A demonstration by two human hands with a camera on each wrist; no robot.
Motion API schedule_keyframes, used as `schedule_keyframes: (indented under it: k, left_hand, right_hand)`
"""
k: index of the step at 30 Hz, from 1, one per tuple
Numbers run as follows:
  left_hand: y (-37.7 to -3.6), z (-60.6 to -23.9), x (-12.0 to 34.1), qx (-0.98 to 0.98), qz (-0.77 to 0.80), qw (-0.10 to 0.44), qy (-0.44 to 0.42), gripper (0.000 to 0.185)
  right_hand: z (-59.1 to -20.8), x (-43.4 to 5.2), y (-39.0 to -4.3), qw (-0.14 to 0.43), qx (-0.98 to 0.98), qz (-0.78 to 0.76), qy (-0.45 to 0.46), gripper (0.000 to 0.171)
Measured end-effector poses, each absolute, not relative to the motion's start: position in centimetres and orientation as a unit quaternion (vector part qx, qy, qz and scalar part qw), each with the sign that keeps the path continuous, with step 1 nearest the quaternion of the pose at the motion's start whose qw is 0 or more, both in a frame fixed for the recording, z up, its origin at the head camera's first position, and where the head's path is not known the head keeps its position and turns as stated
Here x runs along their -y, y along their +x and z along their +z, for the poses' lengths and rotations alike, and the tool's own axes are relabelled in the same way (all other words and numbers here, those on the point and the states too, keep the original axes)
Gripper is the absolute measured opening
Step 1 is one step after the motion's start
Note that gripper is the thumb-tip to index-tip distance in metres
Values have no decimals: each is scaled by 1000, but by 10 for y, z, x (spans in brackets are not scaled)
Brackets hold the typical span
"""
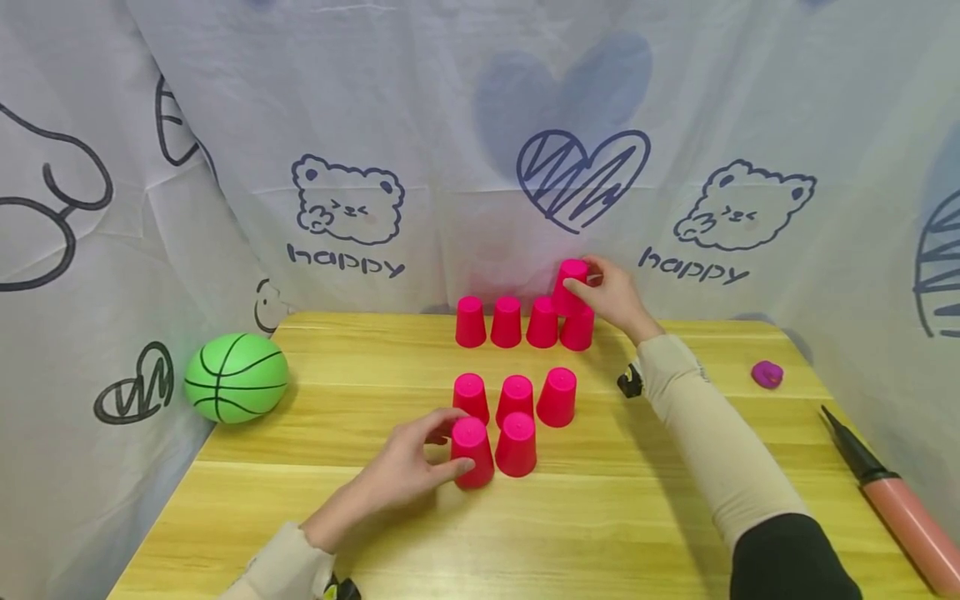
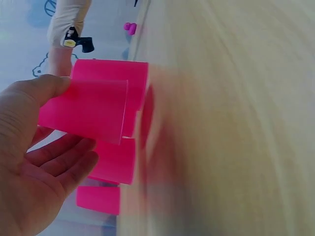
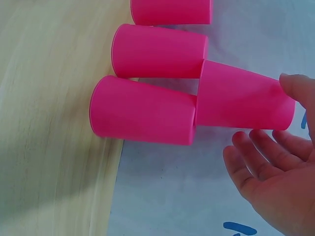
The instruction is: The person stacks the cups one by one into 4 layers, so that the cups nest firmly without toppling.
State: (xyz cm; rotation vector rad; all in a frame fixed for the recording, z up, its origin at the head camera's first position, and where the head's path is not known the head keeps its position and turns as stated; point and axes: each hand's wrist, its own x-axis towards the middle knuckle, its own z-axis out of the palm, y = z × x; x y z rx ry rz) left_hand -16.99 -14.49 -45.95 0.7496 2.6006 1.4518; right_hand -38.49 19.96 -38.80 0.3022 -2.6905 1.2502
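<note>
My left hand grips an upside-down pink cup at the near left of the front group, thumb on one side and fingers on the other. In the left wrist view, its rim looks slightly off the table, though I cannot tell for sure. Beside it stands another pink cup, with three more behind. At the back, my right hand pinches a pink cup near its upper end. This cup rests across the two rightmost cups of the back row, seen sideways in the right wrist view.
A green ball sits at the table's left edge. On the right lie a small purple lump and a pink hand pump with a black nozzle. A printed white cloth hangs behind the wooden table.
</note>
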Motion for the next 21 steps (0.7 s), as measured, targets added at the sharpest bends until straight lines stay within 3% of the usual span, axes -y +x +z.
schedule_keyframes:
  k: [14, 21]
  left_hand:
    - [-169, -423, 143, -841, 443, -54, 306, 58]
    - [-188, -402, 146, -836, 441, -95, 313, 57]
  right_hand:
    - [-386, -210, -374, 75, 902, 414, 100, 67]
    - [-390, -219, -362, 87, 898, 417, 109, 65]
